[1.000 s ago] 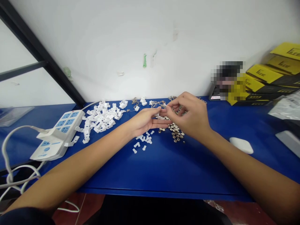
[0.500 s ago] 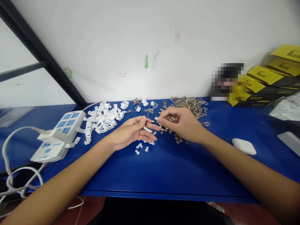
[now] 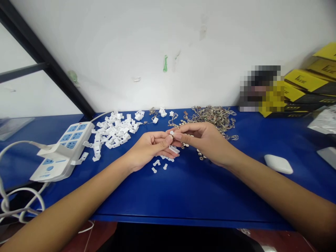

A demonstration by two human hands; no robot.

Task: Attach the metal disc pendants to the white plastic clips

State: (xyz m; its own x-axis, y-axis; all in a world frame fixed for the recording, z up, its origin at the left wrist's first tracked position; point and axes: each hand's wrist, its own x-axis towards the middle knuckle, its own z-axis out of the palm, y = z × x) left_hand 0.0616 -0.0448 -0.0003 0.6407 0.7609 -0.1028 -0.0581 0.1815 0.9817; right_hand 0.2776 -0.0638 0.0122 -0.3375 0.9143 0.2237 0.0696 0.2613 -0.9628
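Observation:
My left hand (image 3: 153,146) is closed, its thumb and forefinger pinching a small wired part whose shape is mostly hidden. A white plastic strip (image 3: 173,149) rests against the lower fingers of the same hand. My right hand (image 3: 203,140) pinches a small white plastic tab (image 3: 172,133) with a rounded end, and its fingertips meet those of the left. Below the hands lie several loose white tabs (image 3: 156,163). Small round metal button cells (image 3: 200,154) are scattered beneath the right hand, partly covered by it.
White plastic housings (image 3: 115,131) are heaped on the blue table (image 3: 168,196). Tangled wired parts (image 3: 214,117) are piled behind my right hand. A power strip (image 3: 64,150) stands left; a white rounded case (image 3: 278,163) and yellow-black boxes (image 3: 306,80) are right.
My right hand has moved left with the white tab, bringing it to the left fingertips. The left thumb and fingers have closed further round the small part. The view has shifted slightly.

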